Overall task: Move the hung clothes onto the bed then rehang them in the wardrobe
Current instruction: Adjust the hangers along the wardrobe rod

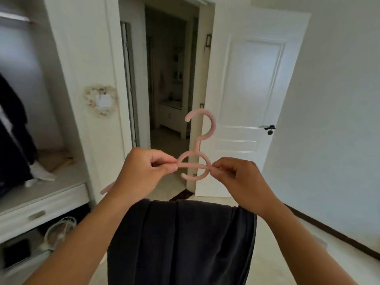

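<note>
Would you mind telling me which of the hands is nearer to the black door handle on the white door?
The right hand is nearer, lying below and left of the black door handle. The left hand is farther left, across the pink plastic hanger both pinch.

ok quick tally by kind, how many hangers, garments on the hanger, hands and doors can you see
pink hanger: 1
dark garment draped on the hanger: 1
hands: 2, left hand and right hand, each pinching the hanger
white door, standing open: 1
total: 5
</note>
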A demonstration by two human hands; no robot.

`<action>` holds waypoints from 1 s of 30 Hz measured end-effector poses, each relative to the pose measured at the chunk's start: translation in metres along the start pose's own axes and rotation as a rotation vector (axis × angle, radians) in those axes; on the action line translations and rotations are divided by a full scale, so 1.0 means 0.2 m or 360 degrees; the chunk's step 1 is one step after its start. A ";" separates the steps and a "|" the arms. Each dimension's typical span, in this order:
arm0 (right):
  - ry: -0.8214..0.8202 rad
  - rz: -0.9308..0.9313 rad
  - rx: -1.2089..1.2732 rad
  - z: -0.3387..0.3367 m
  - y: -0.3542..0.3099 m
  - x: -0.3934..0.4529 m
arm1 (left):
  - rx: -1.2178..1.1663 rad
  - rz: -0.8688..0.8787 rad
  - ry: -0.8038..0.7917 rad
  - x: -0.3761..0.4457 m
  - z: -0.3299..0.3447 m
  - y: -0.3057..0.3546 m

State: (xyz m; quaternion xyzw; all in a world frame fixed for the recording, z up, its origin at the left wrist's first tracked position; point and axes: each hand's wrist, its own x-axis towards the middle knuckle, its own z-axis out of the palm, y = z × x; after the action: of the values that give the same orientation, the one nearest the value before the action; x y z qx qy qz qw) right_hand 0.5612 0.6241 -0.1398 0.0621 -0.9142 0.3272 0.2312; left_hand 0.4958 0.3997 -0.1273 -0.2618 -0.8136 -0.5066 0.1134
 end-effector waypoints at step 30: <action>-0.0822 -0.0656 0.0138 1.58 -1.06 1.57 | 0.0457 -0.0317 0.0588 0.56 -1.61 -1.28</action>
State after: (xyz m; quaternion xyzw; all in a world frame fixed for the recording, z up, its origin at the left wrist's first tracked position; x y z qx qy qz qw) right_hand 0.2189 0.2737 -0.0881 0.3364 -0.8960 0.2856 0.0503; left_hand 0.2369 0.0611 -0.1241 -0.0646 -0.8644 -0.4338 0.2458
